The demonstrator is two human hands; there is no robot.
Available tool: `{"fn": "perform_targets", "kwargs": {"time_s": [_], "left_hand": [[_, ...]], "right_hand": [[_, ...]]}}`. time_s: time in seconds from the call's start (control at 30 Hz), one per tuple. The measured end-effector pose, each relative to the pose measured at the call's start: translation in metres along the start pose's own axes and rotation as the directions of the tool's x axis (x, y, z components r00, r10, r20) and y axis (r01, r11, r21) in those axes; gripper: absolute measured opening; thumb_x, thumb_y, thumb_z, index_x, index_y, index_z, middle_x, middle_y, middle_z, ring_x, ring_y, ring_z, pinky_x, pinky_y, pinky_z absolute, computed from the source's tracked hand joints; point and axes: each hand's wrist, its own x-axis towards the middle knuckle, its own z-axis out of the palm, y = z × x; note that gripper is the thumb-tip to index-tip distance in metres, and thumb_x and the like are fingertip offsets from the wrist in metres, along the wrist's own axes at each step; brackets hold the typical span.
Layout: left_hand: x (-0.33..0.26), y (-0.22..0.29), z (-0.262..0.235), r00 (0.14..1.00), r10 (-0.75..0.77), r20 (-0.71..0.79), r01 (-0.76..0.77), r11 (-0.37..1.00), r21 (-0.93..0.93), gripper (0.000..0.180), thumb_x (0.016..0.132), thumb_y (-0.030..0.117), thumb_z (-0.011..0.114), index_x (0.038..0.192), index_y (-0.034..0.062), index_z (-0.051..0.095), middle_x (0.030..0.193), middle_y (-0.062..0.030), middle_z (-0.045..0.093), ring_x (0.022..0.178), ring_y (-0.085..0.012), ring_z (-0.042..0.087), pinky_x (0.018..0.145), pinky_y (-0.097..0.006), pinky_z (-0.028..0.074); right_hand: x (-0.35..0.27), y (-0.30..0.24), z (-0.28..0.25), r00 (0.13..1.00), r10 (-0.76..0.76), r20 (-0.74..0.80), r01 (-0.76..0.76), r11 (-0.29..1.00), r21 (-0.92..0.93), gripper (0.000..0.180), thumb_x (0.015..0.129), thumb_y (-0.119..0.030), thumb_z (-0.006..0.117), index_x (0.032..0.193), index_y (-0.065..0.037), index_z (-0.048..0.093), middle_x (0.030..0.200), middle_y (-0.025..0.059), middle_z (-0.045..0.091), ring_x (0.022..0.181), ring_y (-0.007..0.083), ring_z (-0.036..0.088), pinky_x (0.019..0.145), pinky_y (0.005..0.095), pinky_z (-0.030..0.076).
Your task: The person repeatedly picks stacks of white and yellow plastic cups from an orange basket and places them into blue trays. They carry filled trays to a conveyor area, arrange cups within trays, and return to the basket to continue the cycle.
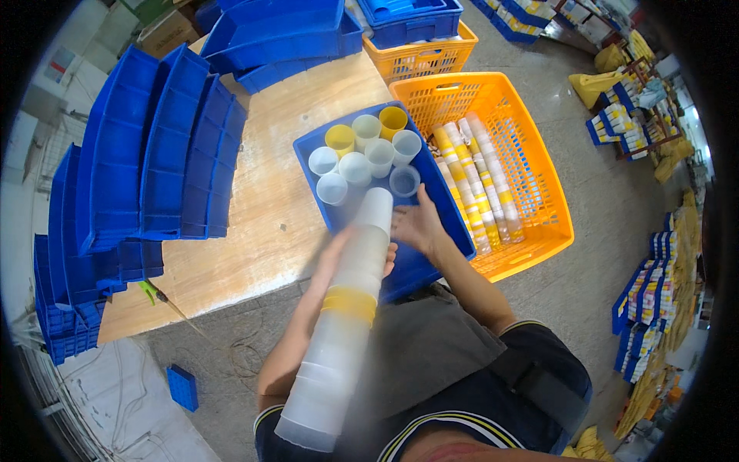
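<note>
Blue tray (pixel 309 144) holds nine upright cups (pixel 356 168).

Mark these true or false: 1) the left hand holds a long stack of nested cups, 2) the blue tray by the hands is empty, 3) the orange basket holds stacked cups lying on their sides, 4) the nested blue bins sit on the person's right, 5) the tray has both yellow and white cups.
1) True: the left hand supports the long stack of cups.
2) False: the blue tray holds upright cups; the right hand rests by them.
3) True: cup stacks lie in the orange basket.
4) False: the nested blue bins are on the left.
5) True.
</note>
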Motion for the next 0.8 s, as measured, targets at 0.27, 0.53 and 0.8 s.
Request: {"fn": "perform_targets", "kwargs": {"time_s": [0.27,0.53,0.8], "left_hand": [[0.002,0.007,-0.010,0.992,-0.125,-0.036,0.124,0.992,-0.009,0.062,0.097,0.053,0.047,0.125,-0.0017,0.054,0.098,-0.0215,0.066,0.084,-0.0285,0.068,0.075,-0.039,0.059],[-0.021,0.005,-0.012,0.985,-0.139,-0.104,0.155,0.974,0.165,0.055,0.099,0.046,0.049,0.128,-0.0002,0.050,0.097,-0.0223,0.066,0.081,-0.0288,0.069,0.069,-0.042,0.059],[-0.047,-0.006,-0.015,0.974,-0.183,-0.135,0.208,0.958,0.198,0.054,0.099,0.047,0.048,0.126,-0.0002,0.053,0.099,-0.0203,0.067,0.083,-0.0282,0.069,0.075,-0.042,0.059]], "right_hand": [[-0.002,0.018,0.002,0.963,-0.067,0.263,0.116,0.977,-0.178,0.056,0.101,-0.047,0.046,0.137,-0.004,0.041,0.129,0.0163,0.052,0.121,0.0326,0.051,0.105,0.0501,0.038],[0.003,0.031,-0.001,0.930,0.111,0.351,0.013,0.944,-0.330,0.046,0.102,-0.045,0.044,0.121,-0.004,0.052,0.110,0.0122,0.061,0.107,0.0234,0.058,0.096,0.0411,0.044],[0.000,0.044,-0.012,0.982,0.111,0.153,-0.072,0.968,-0.239,0.046,0.104,-0.043,0.036,0.131,-0.009,0.052,0.128,0.0108,0.060,0.116,0.0253,0.056,0.104,0.0406,0.040]]}}
